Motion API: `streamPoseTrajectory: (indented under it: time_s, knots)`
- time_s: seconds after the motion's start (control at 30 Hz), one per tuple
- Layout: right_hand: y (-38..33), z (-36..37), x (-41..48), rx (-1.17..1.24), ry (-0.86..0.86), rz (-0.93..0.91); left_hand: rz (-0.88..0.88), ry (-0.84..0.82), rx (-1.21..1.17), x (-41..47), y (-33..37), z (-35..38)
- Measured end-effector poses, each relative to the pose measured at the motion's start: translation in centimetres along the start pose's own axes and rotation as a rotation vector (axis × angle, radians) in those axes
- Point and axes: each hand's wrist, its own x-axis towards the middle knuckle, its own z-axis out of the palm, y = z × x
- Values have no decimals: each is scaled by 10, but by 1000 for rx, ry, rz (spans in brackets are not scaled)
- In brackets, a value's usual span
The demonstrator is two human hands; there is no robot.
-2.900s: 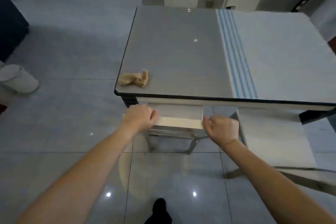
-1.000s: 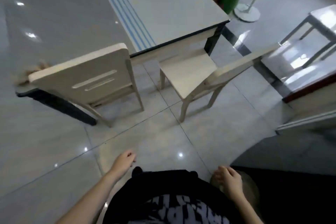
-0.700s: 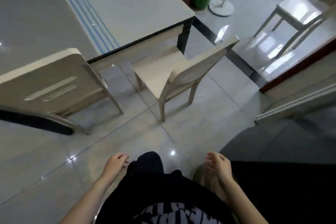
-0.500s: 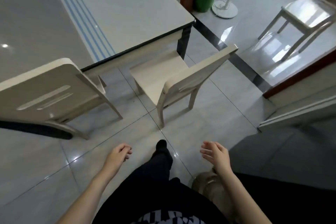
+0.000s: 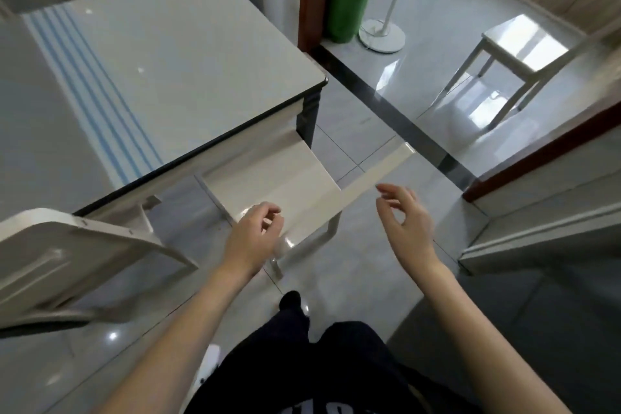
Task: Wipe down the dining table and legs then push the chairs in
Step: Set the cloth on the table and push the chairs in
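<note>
The chair (image 5: 268, 185) is standing angled at the table's near right corner, its seat only partly tucked under the edge and its top rail (image 5: 369, 175) slanting away from the table (image 5: 168, 60). The left hand (image 5: 253, 239) is hovering at the rail's near end with its fingers loosely curled; whether it is already gripping the rail cannot be told. The right hand (image 5: 406, 218) is hanging just beside the rail's middle, fingers relaxed and spread, holding nothing. This is looking like the start of pushing the chair in. To do it well, both hands should be taking the rail well apart, one toward each end, so the chair can first be squared to the table edge and then slid straight. The dark table leg (image 5: 307, 118) is sitting just beside the seat's far corner, so the push should be steering clear of it and staying low and even, since the glossy tiles are likely letting the feet skid. To the left, a second chair (image 5: 84, 245) is sitting close against the table. A white stool (image 5: 517, 47) is standing well apart on the right.
</note>
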Motion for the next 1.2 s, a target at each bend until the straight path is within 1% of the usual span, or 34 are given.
streamPoseTrajectory:
  time_s: [0.1,0.17,0.23,0.3,0.37,0.4,0.47,0.57,0.63,0.73,0.8,0.9,0.97,1.03,1.2]
  knots:
    - [13,-1,42,-218,-125,-178,33,-75,189,19,13,18]
    - [23,-4,68,-345,-240,-229,34,-97,293,27,16,30]
    - [35,-7,92,-457,-351,-270,13,-123,334,31,16,43]
    - [47,-9,117,-564,-441,-393,-29,-127,356,32,18,53]
    - [59,-10,141,-640,-501,-524,-76,-73,340,32,20,57]
    - [63,-9,153,-662,-528,-559,-106,-34,350,30,23,58]
    - [70,-6,171,-688,-561,-606,-148,50,427,27,28,62]
    - [75,3,185,-798,-606,-652,-211,244,592,21,48,78]
    - [81,7,189,-821,-598,-691,-255,330,674,20,54,89]
    - [83,10,190,-731,-565,-725,-331,407,752,23,52,93]
    - [82,13,195,-682,-536,-737,-351,415,738,28,50,91]
    - [77,20,201,-704,-563,-703,-397,454,822,39,46,83]
    - [71,27,209,-711,-566,-726,-419,461,849,48,46,76]
    - [65,35,218,-728,-560,-764,-420,498,885,58,44,68]
    - [53,56,243,-669,-479,-806,-371,516,871,82,36,51]
